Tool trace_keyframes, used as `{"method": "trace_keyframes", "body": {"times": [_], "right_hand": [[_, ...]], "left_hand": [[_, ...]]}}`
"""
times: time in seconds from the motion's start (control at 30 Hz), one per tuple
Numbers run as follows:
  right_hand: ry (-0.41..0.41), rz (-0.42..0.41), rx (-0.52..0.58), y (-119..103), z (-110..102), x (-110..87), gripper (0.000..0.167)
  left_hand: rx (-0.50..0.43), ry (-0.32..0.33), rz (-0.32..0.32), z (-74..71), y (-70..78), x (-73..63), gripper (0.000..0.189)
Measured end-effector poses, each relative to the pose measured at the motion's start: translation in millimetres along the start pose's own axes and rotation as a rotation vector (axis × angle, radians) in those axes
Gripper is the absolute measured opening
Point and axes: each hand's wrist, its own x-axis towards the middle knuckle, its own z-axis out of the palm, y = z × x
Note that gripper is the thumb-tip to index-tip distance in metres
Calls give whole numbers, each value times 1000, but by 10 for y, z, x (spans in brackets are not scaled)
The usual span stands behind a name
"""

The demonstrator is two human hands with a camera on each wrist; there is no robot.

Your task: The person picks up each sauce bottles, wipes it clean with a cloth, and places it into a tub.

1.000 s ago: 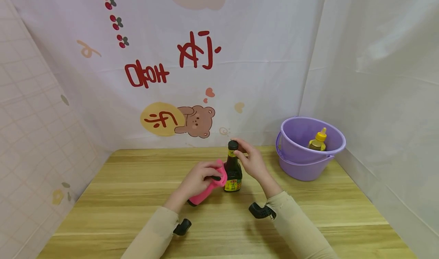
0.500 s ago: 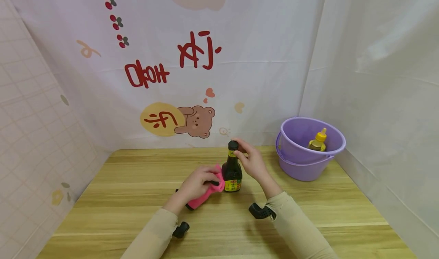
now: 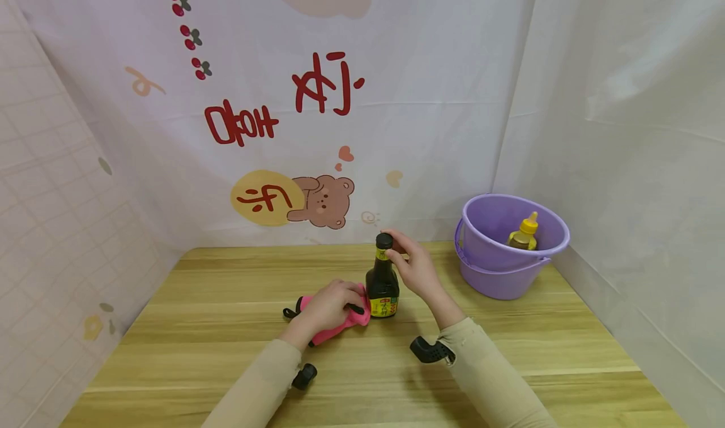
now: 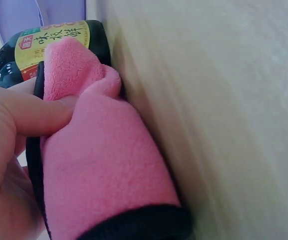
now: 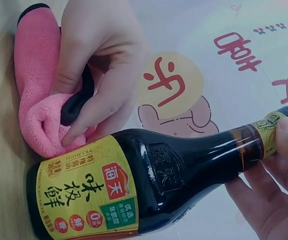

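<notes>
A dark soy sauce bottle (image 3: 382, 283) with a yellow label (image 5: 86, 192) and black cap stands upright on the table. My right hand (image 3: 417, 269) holds it by the neck, just below the cap, thumb on the near side. My left hand (image 3: 330, 307) pinches a bunched pink cloth (image 4: 109, 160) with black edging between thumb and fingers. That cloth lies against the lower left side of the bottle, by the label, as the right wrist view shows. Part of the cloth is hidden under the left hand.
At the back right of the wooden table (image 3: 453, 384) stands a purple bucket (image 3: 498, 277) with its handle down. Inside it is a bottle with a yellow cap (image 3: 529, 225). White printed curtains (image 3: 430, 145) hang behind the table and at its sides.
My left hand and the pink cloth have shifted slightly downward along the bottle's left side, and more of the cloth's black-edged end shows at left. The right hand and the bottle have stayed put.
</notes>
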Motion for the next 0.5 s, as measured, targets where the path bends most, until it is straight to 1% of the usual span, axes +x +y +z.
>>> {"method": "trace_keyframes", "body": {"times": [0.1, 0.17, 0.23, 0.33, 0.4, 0.5], "right_hand": [[-4, 6, 1, 3, -6, 2, 42], [-5, 8, -2, 7, 0, 0, 42], [-3, 12, -1, 7, 2, -4, 42], [-3, 16, 7, 14, 3, -5, 42], [-6, 24, 12, 12, 2, -3, 42], [-7, 28, 13, 14, 1, 1, 42]], "left_hand": [[-12, -8, -12, -37, -9, 1, 41], [-22, 14, -26, -85, -13, -11, 39], [-37, 51, -51, -159, -11, -9, 37], [-70, 142, -93, -308, 12, 18, 34], [-92, 216, -103, -417, 36, 57, 34], [-115, 336, -70, -574, 94, 133, 34]]}}
